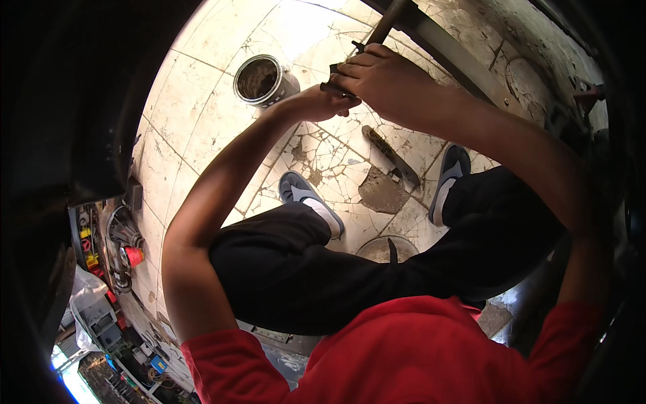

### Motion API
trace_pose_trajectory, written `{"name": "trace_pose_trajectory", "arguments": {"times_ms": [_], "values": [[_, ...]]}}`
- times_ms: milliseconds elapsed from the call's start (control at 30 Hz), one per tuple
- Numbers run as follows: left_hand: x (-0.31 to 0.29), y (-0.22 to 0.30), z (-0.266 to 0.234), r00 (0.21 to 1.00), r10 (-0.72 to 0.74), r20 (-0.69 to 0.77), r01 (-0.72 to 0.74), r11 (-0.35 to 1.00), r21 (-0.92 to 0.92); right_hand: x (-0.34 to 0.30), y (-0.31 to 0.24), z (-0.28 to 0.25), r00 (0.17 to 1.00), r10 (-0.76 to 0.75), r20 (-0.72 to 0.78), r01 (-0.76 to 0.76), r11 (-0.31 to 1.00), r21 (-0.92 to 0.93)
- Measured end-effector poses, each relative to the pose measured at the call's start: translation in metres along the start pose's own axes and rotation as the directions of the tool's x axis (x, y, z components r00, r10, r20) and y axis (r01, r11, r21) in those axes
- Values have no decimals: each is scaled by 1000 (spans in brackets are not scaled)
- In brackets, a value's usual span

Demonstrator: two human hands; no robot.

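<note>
Both of my arms reach forward over the floor, and the hands meet at a dark part (334, 70) near the lower end of a dark rod (389, 24). My right hand (379, 75) lies over the part from above, its fingers closed round it. Just below and to the left, my left hand (324, 104) has its fingers curled against the part's underside. The part's exact kind is hidden by the fingers. Left of the hands stands an open metal can (264, 82) with brown, dirty insides.
A long, dirty, dark-handled tool (391, 156) lies on the cracked tile floor (202, 94) between my sandalled feet. A metal beam (452, 55) runs across the upper right. Below my legs sits a round dish (377, 250). Clutter and a grey bin (101, 322) stand lower left.
</note>
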State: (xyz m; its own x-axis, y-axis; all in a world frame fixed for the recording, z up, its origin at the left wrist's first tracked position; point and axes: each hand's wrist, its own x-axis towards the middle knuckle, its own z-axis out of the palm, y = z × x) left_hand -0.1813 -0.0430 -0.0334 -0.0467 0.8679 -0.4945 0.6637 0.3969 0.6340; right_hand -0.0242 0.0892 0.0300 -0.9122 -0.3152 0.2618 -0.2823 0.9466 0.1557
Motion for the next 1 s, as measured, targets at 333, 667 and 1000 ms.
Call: {"name": "trace_pose_trajectory", "arguments": {"times_ms": [333, 667, 1000], "values": [[-4, 18, 10, 995, -21, -98, 32, 994, 108, 0, -4, -13, 993, 12, 116, -1, 995, -95], [3, 4, 18, 987, -46, -154, 48, 999, 9, -1, -2, -20, 969, 82, 235, -91, 995, 29], [4, -1, 19, 988, -52, -145, 56, 998, 23, 5, -5, -38, 923, 93, 373, -117, 992, 43]]}}
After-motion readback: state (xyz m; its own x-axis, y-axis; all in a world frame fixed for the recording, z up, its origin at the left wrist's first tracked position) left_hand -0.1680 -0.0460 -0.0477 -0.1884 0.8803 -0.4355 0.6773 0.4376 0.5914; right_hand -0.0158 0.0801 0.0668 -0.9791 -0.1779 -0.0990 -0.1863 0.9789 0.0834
